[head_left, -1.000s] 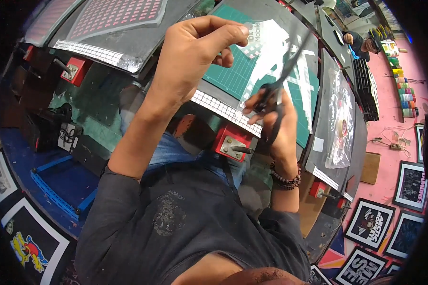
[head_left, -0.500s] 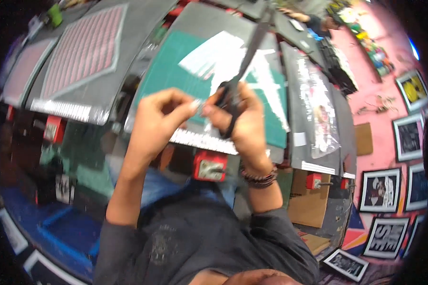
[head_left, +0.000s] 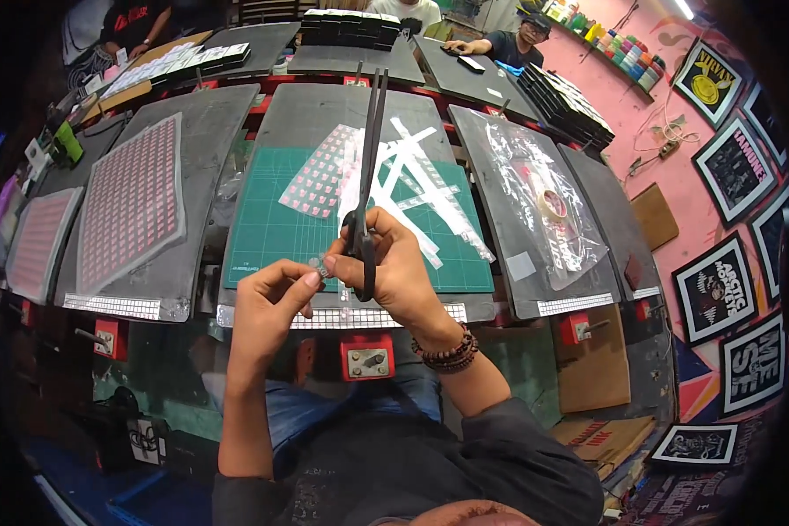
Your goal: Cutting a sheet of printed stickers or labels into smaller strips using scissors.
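My left hand [head_left: 273,302] pinches a small, clear sticker-like piece [head_left: 318,263] between thumb and fingertips. Black-handled scissors [head_left: 373,145] stand in my right hand [head_left: 399,276], their long blades pointing away from me and looking nearly closed. The thumb and forefinger of that hand also meet the small piece. Both hands hover over the near edge of a green cutting mat [head_left: 259,250]. Beyond them on the mat lie a sheet with rows of small pink prints [head_left: 316,180] and several white and clear cut strips [head_left: 416,228], crossing one another.
Grey boards surround the mat; larger pink-printed sheets [head_left: 140,188] lie to the left. On the right board is a clear plastic bag [head_left: 557,219] with a tape roll [head_left: 551,203]. Black boxes [head_left: 351,29] are stacked at the back. Other people sit across the tables.
The view has shifted and steadied, so the tables' far side shows. Both hands appear lower and further left, still together at the small piece. The scissors now point more straight ahead.
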A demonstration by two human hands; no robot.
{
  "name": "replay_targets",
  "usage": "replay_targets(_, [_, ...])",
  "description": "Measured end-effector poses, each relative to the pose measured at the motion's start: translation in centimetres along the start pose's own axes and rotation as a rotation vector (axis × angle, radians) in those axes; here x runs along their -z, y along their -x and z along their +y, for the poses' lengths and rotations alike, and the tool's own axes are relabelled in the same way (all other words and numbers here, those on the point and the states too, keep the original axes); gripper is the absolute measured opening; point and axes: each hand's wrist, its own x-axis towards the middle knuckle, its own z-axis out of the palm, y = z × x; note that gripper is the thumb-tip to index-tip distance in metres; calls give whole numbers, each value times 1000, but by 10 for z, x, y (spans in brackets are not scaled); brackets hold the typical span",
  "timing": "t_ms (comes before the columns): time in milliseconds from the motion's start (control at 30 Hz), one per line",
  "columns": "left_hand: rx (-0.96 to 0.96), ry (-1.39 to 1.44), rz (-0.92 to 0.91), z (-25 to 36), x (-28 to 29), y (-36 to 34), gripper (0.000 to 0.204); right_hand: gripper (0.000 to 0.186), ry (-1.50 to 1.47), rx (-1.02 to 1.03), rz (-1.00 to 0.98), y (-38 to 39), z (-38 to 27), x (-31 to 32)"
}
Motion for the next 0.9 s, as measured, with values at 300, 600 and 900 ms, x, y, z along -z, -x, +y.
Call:
replay_targets(300, [9, -17, 77, 1, -11, 6, 17, 36, 68, 24, 43, 8, 5, 4])
replay_targets(600, [-235, 42, 259, 48, 8, -11, 23, 54, 383, -102, -212, 33, 12, 10])
replay_targets(900, [-245, -60, 352, 32, 23, 4, 21, 76, 275, -272, -320, 47, 28, -14])
